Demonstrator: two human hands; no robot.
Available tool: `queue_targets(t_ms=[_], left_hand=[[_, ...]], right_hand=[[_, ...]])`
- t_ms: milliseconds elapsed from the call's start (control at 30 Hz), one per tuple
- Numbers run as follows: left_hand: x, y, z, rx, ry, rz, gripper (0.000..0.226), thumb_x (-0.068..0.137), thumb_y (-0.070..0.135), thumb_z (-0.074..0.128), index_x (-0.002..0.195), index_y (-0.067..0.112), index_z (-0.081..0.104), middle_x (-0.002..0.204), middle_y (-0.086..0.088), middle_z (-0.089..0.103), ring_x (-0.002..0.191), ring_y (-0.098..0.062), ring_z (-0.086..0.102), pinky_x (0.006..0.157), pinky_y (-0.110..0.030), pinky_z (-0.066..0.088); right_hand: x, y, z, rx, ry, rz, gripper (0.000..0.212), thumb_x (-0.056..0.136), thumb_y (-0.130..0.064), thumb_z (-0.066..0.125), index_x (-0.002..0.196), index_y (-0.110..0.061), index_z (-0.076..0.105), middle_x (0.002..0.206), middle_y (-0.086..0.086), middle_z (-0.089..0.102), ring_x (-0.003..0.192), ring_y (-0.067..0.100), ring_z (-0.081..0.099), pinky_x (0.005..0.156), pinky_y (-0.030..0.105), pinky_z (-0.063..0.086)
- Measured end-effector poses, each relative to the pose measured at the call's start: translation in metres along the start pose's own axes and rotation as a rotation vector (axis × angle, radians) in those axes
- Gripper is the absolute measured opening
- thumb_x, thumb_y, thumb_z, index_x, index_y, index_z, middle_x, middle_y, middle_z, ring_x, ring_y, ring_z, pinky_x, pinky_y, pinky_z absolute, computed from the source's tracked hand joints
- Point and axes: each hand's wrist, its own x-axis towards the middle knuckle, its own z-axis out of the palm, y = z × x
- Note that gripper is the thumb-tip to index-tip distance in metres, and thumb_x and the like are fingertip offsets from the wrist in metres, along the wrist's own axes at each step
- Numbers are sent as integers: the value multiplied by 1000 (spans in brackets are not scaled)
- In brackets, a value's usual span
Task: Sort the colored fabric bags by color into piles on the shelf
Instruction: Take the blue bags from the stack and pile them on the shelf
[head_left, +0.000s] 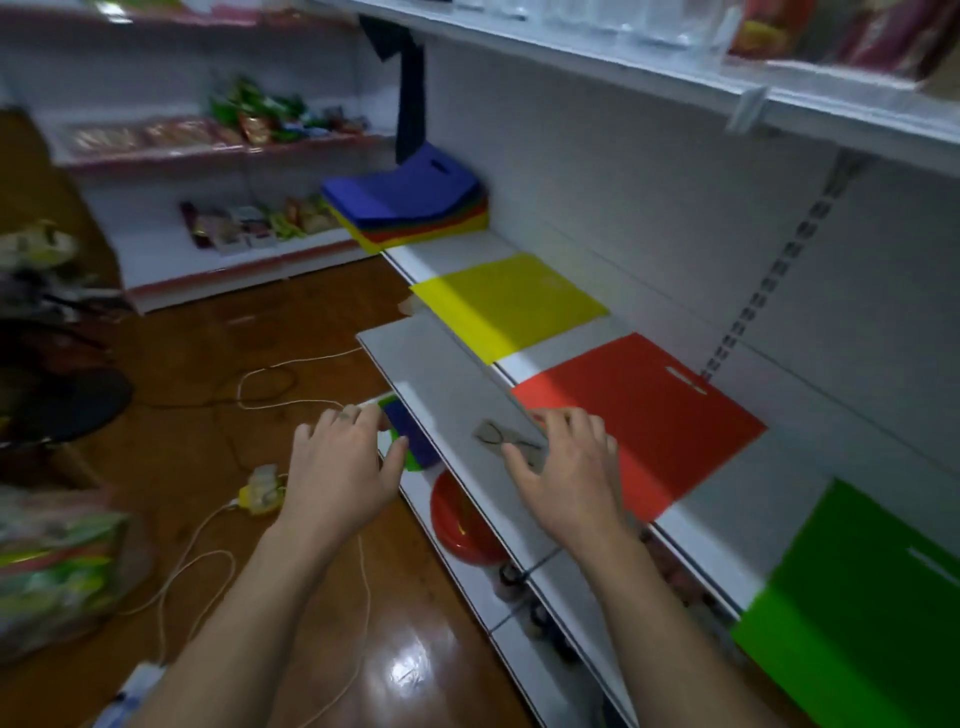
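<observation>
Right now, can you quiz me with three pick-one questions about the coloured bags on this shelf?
1. Where is the flat yellow fabric bag?
A. on the floor
B. on the white shelf, between the mixed stack of bags and the flat red fabric bag
C. on the top shelf

2. What colour tops the stack?
A. blue
B. pink
C. white

3. The flat grey fabric bag is:
A. rolled up
B. under the stack
C. held at the shelf's edge

Answers: B, it lies between them; A, a blue bag is uppermost; C, the right grip holds its end.
</observation>
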Motion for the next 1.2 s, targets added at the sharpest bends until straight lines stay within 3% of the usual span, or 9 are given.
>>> queue_targets(t_ms=[267, 467, 667, 1000, 1200], left_hand=[[56, -73, 9, -33, -64, -159, 44, 96, 50, 42, 130, 23, 48, 127, 4, 56, 121, -17, 48, 103, -40, 37], [155, -129, 34, -18, -68, -200, 39, 94, 52, 45, 124, 27, 51, 124, 6, 58, 119, -16, 49, 102, -40, 37], [270, -167, 38, -3, -101, -129, 38, 96, 50, 43, 125, 27, 50, 122, 7, 57, 118, -14, 49, 102, -38, 35], [418, -203, 55, -63, -87, -5, 37, 95, 50, 44, 123, 27, 52, 117, 6, 59, 113, -15, 52, 100, -40, 41], [535, -227, 70, -82, 2, 162, 32, 94, 46, 47, 115, 23, 56, 111, 2, 61, 107, -21, 54, 91, -41, 45]], right_hand=[[69, -69, 76, 97, -111, -76, 49, 79, -47, 52, 114, -15, 61, 110, 6, 59, 107, 28, 50, 91, 41, 40], [158, -110, 150, 118, -174, -104, 45, 87, -45, 52, 122, -17, 57, 117, 4, 56, 115, 24, 45, 98, 39, 34], [258, -136, 203, 139, -108, -6, 44, 79, -43, 55, 111, -14, 63, 109, 6, 63, 103, 29, 54, 85, 41, 43], [375, -161, 238, 66, -159, 73, 47, 82, -43, 51, 118, -15, 59, 113, 5, 60, 108, 27, 52, 90, 41, 40], [447, -164, 268, 123, -131, 376, 40, 90, -44, 52, 118, -16, 57, 115, 4, 62, 107, 27, 57, 90, 37, 41]])
